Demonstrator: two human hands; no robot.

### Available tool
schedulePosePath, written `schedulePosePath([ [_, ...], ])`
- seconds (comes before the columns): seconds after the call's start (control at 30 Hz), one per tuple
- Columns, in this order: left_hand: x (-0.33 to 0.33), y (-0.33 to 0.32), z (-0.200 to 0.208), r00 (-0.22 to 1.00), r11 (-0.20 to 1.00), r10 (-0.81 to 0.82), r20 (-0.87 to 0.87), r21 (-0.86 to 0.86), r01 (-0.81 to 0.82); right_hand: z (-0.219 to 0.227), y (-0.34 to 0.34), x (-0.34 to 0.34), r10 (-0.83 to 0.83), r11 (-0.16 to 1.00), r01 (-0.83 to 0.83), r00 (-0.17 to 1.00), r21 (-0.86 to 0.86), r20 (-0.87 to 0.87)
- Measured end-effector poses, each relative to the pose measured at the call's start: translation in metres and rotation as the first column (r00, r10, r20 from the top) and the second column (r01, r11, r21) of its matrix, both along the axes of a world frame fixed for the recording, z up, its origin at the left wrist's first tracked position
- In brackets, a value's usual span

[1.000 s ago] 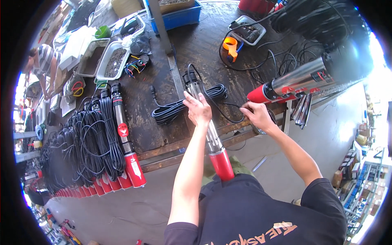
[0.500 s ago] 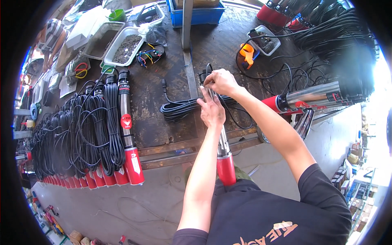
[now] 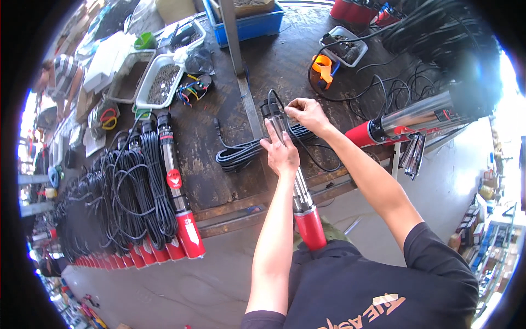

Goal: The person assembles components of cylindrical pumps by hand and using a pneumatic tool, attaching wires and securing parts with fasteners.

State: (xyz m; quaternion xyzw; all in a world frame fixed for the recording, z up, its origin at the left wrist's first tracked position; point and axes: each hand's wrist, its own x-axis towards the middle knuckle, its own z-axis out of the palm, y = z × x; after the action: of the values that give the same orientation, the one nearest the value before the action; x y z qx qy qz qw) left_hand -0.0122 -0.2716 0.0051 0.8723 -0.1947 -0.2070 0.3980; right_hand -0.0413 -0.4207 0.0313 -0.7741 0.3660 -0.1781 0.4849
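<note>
A slim submersible pump [image 3: 302, 198], with a steel body and a red end, leans from the table edge toward my lap. My left hand [image 3: 282, 156] is closed round its upper part, with two fingers stretched along the steel toward the black top [image 3: 269, 108]. A black cable loops out of that top. Just right of it, my right hand [image 3: 309, 116] is closed in a pinch; anything between the fingertips is too small to make out. Beside the pump, a coiled black cable [image 3: 239, 157] lies on the table, partly hidden behind my left hand.
At left stands a row of similar pumps [image 3: 189, 234] with bundled cables. A larger steel pump [image 3: 419, 116] lies at right near tangled cables. Farther back are an orange tape dispenser [image 3: 323, 68], trays of small parts [image 3: 143, 94], a blue bin [image 3: 249, 26] and a metal post [image 3: 233, 44].
My right hand has drawn away from the pump's top toward the right, leaving the cable loop in plainer sight. My left hand stays on the pump. The whole view has shifted slightly.
</note>
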Motion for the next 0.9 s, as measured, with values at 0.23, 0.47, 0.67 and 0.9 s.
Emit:
schedulePosePath([
  [0.23,-0.002,-0.002,0.012,1.000,0.999,-0.027,-0.012,0.021,0.028,-0.011,0.012,-0.007,-0.163,0.917,0.105,0.979,0.385,0.119],
  [0.47,-0.005,-0.005,0.013,0.998,0.996,-0.050,0.033,0.076,0.047,-0.018,0.013,-0.007,-0.161,0.954,0.104,0.969,0.281,0.187],
  [0.67,-0.005,-0.005,0.013,0.998,0.994,-0.043,0.034,0.099,0.040,-0.016,0.014,-0.008,-0.200,0.813,0.004,0.941,0.582,0.272],
  [0.9,-0.005,-0.006,0.007,0.998,0.995,-0.033,0.049,0.095,0.028,-0.028,0.017,0.001,0.049,0.995,-0.036,0.989,-0.097,0.139],
])
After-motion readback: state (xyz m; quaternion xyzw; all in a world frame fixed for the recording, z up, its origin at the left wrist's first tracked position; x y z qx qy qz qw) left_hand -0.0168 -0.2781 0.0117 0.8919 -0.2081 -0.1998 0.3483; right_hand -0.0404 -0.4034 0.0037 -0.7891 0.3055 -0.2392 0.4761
